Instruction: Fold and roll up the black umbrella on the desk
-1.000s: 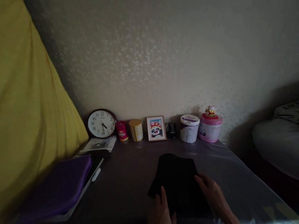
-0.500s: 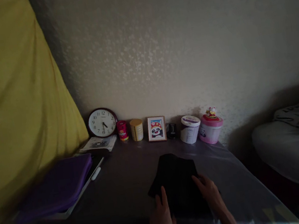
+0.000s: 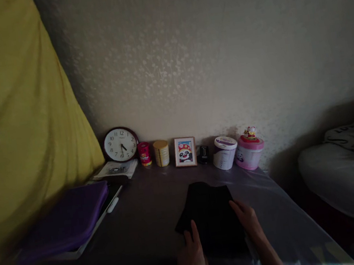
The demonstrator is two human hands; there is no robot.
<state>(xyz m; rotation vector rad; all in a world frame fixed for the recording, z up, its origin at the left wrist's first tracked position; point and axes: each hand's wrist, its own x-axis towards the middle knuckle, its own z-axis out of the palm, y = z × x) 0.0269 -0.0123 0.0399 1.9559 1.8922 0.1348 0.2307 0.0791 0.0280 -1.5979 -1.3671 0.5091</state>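
A piece of black cloth, apparently a folded garment, lies on the covered table below the picture frame. It is too dark to make out its folds. My left hand rests at its lower left part, fingers stretched out and apart. At the cloth's right edge, my right hand has its fingertips closed on the border, thumb side partly hidden. The near end of the cloth fades into shadow between my wrists.
Along the wall stand a round clock, a red can, a yellow-lidded can, a panda picture frame, a white tub and a pink tub with a cat figurine. A purple folder lies left, beside a yellow curtain.
My right hand has shifted slightly up along the cloth's right edge, which now looks straighter. My left hand stays nearly where it was.
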